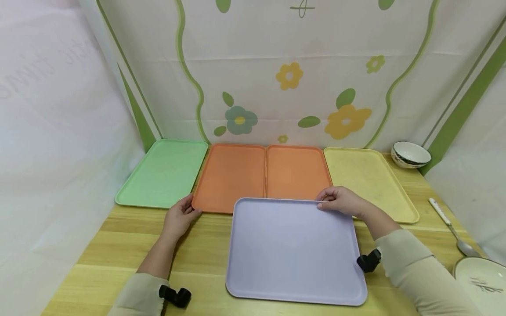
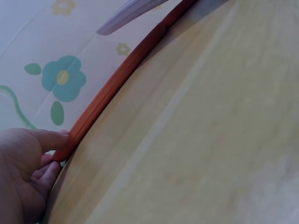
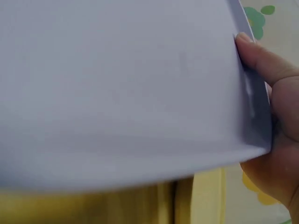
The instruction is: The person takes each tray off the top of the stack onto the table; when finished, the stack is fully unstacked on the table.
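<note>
My left hand (image 1: pixel 178 220) holds the near left corner of the left orange tray (image 1: pixel 233 177). In the left wrist view, the thumb is on the front edge of this tray with the other fingers curled below the corner. A lavender tray (image 1: pixel 296 252) is gripped at its far edge, toward the right, by my right hand (image 1: pixel 343 202). The right wrist view shows the thumb (image 3: pixel 254 53) over the raised rim, the other fingers mostly hidden behind it. The lavender tray overlaps the near edges of both orange trays in the head view.
Beside the left orange tray lie a green tray (image 1: pixel 164 173) on its left and a second orange tray (image 1: pixel 298 169) on its right. Farther right are a yellow tray (image 1: pixel 367 180), a bowl (image 1: pixel 411 156), a spoon (image 1: pixel 450 228) and a plate (image 1: pixel 480 289). A printed cloth (image 1: pixel 253 74) hangs behind.
</note>
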The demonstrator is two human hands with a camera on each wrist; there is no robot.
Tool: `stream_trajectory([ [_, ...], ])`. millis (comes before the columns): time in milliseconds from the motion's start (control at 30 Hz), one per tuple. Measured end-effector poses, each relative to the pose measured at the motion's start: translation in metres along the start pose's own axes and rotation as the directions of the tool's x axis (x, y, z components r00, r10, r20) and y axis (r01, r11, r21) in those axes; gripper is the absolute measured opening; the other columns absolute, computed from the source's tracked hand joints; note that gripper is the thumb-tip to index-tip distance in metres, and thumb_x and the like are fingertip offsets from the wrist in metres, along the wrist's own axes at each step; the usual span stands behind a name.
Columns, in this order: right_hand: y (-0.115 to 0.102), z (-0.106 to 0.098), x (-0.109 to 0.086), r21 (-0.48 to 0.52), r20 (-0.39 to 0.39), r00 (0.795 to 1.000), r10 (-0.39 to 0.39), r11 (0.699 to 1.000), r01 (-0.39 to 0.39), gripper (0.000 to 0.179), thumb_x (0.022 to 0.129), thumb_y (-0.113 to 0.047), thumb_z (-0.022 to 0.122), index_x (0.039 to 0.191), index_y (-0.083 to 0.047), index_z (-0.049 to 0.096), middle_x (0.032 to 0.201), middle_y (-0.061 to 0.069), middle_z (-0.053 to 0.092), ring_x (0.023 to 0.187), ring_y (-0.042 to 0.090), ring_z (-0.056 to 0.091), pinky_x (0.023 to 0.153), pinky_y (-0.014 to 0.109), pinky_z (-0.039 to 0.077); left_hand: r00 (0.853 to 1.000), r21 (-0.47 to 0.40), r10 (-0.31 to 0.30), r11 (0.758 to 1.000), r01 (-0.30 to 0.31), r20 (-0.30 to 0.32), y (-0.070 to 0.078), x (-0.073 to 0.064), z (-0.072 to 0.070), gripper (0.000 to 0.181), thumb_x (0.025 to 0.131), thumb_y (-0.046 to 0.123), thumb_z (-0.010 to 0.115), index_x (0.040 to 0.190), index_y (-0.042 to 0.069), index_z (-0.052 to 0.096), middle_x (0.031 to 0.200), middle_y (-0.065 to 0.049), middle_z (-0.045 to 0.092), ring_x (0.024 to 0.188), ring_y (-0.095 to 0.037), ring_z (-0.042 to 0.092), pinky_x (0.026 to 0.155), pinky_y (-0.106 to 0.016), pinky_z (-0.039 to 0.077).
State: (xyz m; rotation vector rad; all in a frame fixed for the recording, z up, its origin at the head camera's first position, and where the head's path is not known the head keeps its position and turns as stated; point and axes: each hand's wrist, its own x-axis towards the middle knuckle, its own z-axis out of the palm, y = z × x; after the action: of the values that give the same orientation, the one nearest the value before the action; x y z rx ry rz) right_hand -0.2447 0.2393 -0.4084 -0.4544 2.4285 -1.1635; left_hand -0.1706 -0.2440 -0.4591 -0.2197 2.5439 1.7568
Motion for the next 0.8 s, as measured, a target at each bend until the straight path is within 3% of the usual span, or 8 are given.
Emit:
stream_trajectory([
  [533,0.010,0.026,0.000,-0.135,-0.076,0.996,-0.045,0.990,0.035,0.018,0.086,-0.019,0.076,0.097,-0.005,0.072,0.085,0.002,0.064,0.078,0.014,0.053,0.065,0.022,0.047,1.000,-0.007,0.018,1.000,-0.018,-0.006,0.000,0.001,0.000,0.068,0.095,0.011,0.064,0.152,-0.003,0.029,0.152,-0.027,0.037,0.141,-0.036,0.039,0.111,-0.035,0.042],
  [800,0.015,0.036,-0.004,-0.156,-0.081,0.997,-0.010,0.988,-0.003,0.017,0.085,-0.019,0.077,0.096,-0.007,0.072,0.087,0.002,0.065,0.079,0.014,0.053,0.066,0.022,0.048,1.000,0.008,0.017,1.000,-0.017,-0.008,-0.002,0.001,0.000,0.066,0.096,0.010,0.063,0.151,-0.004,0.030,0.152,-0.027,0.038,0.140,-0.036,0.040,0.111,-0.037,0.042],
])
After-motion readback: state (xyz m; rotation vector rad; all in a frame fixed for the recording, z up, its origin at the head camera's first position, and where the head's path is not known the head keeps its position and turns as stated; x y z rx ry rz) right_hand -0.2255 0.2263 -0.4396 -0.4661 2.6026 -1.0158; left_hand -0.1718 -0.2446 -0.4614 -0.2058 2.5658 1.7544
